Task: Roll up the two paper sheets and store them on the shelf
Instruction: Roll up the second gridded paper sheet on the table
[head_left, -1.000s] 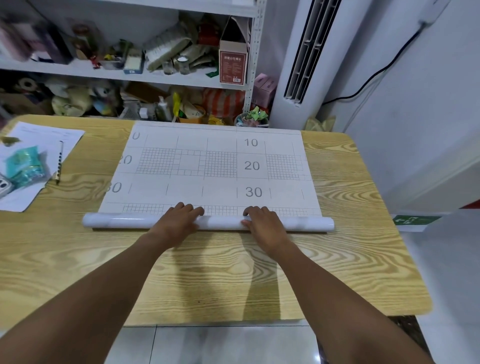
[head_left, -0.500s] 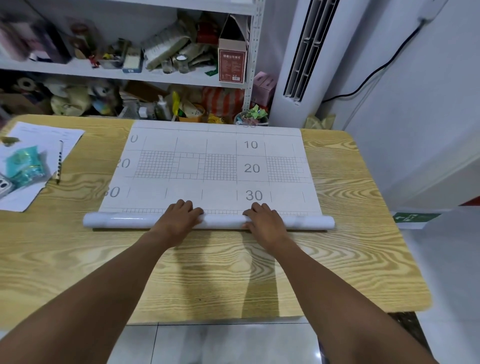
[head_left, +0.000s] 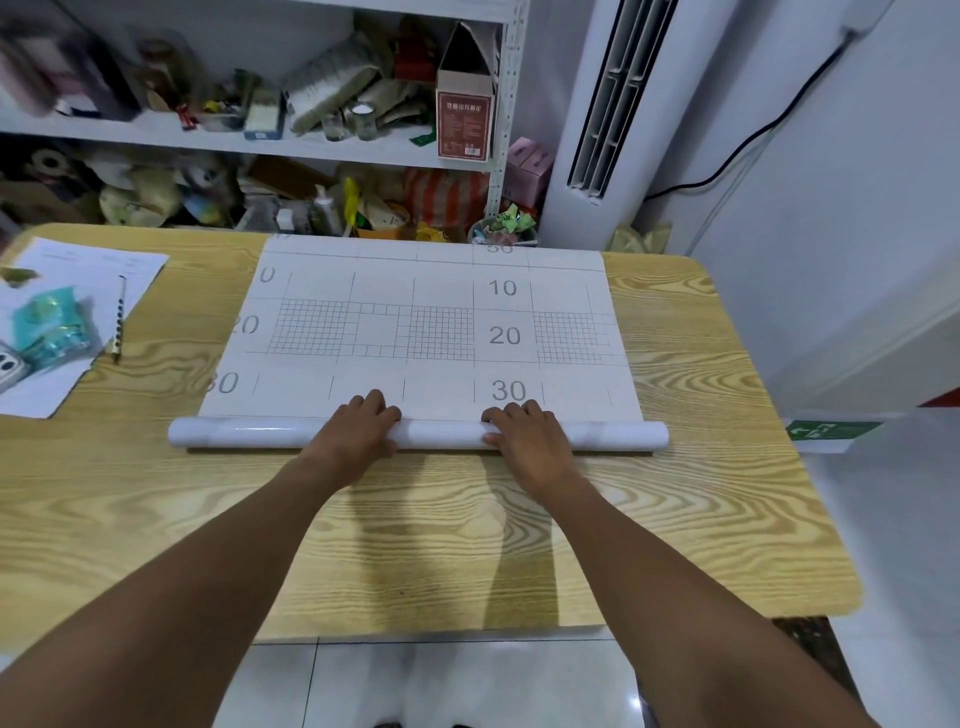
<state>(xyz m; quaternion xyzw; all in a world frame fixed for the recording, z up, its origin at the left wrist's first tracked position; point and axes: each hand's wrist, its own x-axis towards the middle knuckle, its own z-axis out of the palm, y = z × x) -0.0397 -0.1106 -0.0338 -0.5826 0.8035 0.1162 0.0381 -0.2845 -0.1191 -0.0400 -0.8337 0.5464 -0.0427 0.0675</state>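
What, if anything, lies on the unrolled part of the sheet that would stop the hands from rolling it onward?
Nothing visible. The left hand and right hand grip the roll, and the flat sheet ahead is bare. The pencil and teal packets lie off to the left, apart from it.

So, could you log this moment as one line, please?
sheet: partly rolled, rest flat | left hand: holds roll | right hand: holds roll
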